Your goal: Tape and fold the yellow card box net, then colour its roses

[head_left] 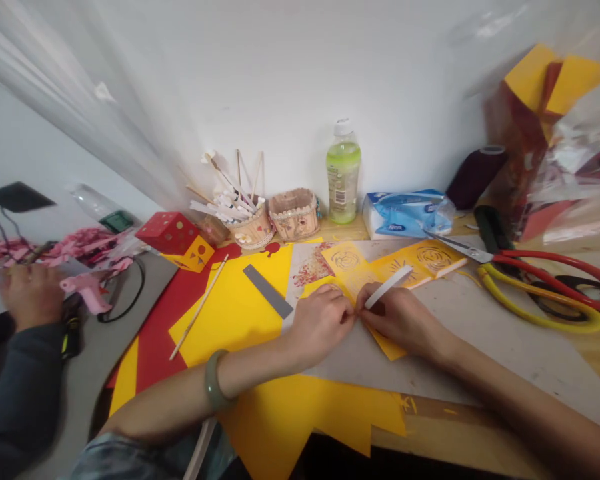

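Note:
My left hand (325, 325), with a green bangle (217, 380) on its wrist, is closed at the yellow paper piece (391, 345), its fingertips pinched on the paper's edge. Close against it, my right hand (397, 320) is closed around a slim white pen-shaped tool (389, 287). The tool's lower end is hidden by my fingers. Behind my hands lie yellow papers with cut-out rose patterns (434, 258). To the left of them, a grey metal ruler (267, 291) and a thin wooden stick (199, 308) rest on a large yellow sheet (230, 327).
Large scissors (530, 267) lie at the right. A tissue pack (407, 212), a green bottle (343, 173), a basket (294, 213) and a pot of sticks (250, 227) line the wall. A red dice-like box (167, 231) stands left. Another person's hand (33, 293) is near a pink glue gun (87, 293).

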{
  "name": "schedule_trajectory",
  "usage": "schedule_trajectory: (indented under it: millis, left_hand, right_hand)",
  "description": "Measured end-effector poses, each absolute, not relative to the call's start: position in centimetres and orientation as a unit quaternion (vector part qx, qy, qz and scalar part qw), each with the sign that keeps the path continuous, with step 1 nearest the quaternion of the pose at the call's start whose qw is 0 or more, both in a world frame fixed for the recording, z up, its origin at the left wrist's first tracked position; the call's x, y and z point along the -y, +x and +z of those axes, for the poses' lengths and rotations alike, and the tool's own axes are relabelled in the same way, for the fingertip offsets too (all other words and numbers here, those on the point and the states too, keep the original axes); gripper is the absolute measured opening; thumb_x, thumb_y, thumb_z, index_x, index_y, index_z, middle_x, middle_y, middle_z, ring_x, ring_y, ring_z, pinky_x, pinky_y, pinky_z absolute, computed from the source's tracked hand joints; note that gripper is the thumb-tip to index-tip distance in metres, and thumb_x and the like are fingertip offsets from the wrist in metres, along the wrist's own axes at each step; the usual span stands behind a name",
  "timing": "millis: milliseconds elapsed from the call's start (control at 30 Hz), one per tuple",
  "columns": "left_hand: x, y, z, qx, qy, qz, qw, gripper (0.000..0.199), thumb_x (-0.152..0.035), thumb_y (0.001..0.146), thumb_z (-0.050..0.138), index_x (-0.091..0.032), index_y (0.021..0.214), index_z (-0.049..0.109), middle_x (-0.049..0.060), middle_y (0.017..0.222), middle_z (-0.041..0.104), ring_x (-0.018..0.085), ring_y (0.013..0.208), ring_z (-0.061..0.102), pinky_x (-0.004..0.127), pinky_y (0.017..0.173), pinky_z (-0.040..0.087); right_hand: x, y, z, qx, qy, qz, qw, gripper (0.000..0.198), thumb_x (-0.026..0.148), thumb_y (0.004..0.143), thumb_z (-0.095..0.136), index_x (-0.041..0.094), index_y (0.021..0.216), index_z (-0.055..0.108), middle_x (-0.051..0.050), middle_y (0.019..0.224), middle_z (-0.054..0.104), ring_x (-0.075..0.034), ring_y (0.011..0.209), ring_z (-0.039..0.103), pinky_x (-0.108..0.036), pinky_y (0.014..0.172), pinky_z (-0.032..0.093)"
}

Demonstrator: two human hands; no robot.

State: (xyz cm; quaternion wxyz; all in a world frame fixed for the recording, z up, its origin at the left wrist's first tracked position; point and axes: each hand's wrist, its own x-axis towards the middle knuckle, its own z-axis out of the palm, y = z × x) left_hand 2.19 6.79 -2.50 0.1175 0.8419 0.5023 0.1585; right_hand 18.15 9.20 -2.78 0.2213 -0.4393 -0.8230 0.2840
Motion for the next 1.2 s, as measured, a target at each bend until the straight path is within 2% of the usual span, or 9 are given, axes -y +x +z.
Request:
schedule_trajectory:
  millis: [100,333,700,933,1033,1200]
  left_hand:
    - [-6.7,2.1,-2.8,-0.491,0.853,0.154,0.085,0.014,-0.017,0.081,0.053,-0.016,0.07,0.061,0.002,0.075,0.063,0.018,0.081,0.055,0.029,0.07,0.046]
    - [-7.7,1.2,-3.1,-0.454,0.86,0.182,0.142,0.01,-0.014,0.078,0.057,-0.017,0.068,0.058,-0.002,0.075,0.063,0.012,0.072,0.057,0.023,0.065,0.045]
    - [-8.2,1.0,-3.6,-0.408,0.879,0.202,0.141,0.01,-0.014,0.077,0.057,-0.016,0.067,0.059,0.0,0.073,0.065,0.013,0.073,0.058,0.023,0.067,0.045]
    - [-8.3,0.9,-3.7,-0.43,0.859,0.219,0.171,0.005,-0.017,0.077,0.059,-0.017,0.075,0.063,0.001,0.073,0.065,0.014,0.07,0.058,0.024,0.065,0.045]
    - [-8.2,0.9,-3.6,-0.436,0.849,0.225,0.193,0.008,-0.016,0.077,0.057,-0.019,0.077,0.065,0.0,0.075,0.065,0.015,0.073,0.058,0.025,0.068,0.045]
    - [-8.6,0.7,-3.9,-0.457,0.818,0.244,0.251,0.01,-0.018,0.08,0.056,-0.021,0.082,0.065,-0.002,0.081,0.068,0.012,0.072,0.061,0.022,0.066,0.046]
  right_hand:
    - [-9.2,18.1,-2.8,0.829,-0.432,0.278,0.223,0.014,0.007,0.069,0.045,0.018,0.066,0.053,-0.001,0.065,0.058,-0.013,0.059,0.052,-0.024,0.057,0.041]
    - [-9.1,18.1,-3.1,0.838,-0.424,0.253,0.231,0.014,0.008,0.073,0.044,0.017,0.068,0.054,-0.002,0.067,0.058,-0.014,0.062,0.051,-0.025,0.058,0.04]
    - [-9.0,18.2,-4.4,0.815,-0.453,0.233,0.276,0.016,0.01,0.074,0.042,0.019,0.067,0.053,-0.005,0.067,0.058,-0.018,0.064,0.053,-0.029,0.059,0.04]
    - [-9.7,18.8,-3.5,0.762,-0.474,0.301,0.323,0.011,0.017,0.075,0.044,0.021,0.071,0.053,-0.003,0.071,0.063,-0.017,0.066,0.058,-0.03,0.062,0.046]
    - [-9.8,18.9,-3.3,0.74,-0.474,0.336,0.338,0.01,0.025,0.078,0.046,0.021,0.073,0.053,-0.003,0.075,0.063,-0.018,0.072,0.06,-0.031,0.067,0.048]
    - [-9.9,19.1,-3.5,0.715,-0.481,0.374,0.343,0.012,0.03,0.08,0.046,0.02,0.08,0.052,-0.003,0.079,0.062,-0.017,0.072,0.061,-0.029,0.065,0.049]
